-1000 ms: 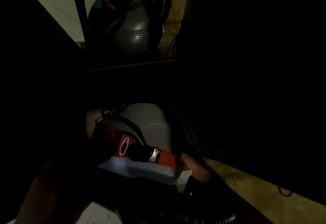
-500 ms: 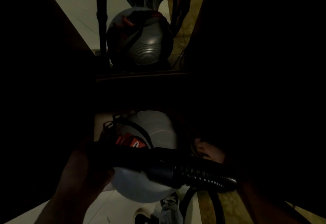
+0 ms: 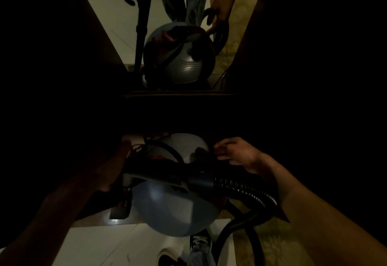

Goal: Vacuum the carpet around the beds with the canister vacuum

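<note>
The round grey-blue canister vacuum [image 3: 173, 209] is crossed by its black ribbed hose [image 3: 236, 184], seemingly clasped at 9 o'clock by the left grip [image 3: 114, 171]; the right grip [image 3: 238, 153] is held spread at the canister's 2 o'clock.

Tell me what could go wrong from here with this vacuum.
1. The hose loops down right beside the shoe; a step could catch it and trip the person.
2. The canister vacuum sits in near darkness, so the open right hand beside it may fumble its grip.
3. The left hand seems to hold only the hose's rigid end; pulling there could tip the canister vacuum.
</note>
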`<state>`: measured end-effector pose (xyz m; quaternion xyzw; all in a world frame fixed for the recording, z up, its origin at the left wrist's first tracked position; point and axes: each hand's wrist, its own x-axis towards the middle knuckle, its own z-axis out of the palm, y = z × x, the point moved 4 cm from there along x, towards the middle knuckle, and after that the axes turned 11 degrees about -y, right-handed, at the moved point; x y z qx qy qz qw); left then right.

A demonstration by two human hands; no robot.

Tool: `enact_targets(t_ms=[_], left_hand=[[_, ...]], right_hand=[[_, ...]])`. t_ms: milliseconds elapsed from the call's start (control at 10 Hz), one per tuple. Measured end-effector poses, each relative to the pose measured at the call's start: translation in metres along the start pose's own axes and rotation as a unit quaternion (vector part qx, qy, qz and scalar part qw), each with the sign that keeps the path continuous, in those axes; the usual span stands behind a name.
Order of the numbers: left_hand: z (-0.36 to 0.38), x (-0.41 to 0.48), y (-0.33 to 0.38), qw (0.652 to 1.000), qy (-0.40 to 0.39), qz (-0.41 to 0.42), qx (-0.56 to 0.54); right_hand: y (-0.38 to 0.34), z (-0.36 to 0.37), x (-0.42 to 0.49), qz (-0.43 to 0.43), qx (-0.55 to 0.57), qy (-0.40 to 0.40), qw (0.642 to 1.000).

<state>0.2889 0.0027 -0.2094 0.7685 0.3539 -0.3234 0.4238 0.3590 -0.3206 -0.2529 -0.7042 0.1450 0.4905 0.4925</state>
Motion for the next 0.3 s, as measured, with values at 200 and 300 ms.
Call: enact_targets(t_ms=[200,300], left_hand=[[0.001,-0.013,0.049,0.951,0.056,0.195,0.235],[0.015,-0.015,0.063,0.943,0.011,0.25,0.22]], right_hand=[[-0.025,0.003,-0.001,-0.052,-0.073,-0.01,0.996],[-0.034,0.006,0.001,-0.068,-0.103,0.005,0.992]])
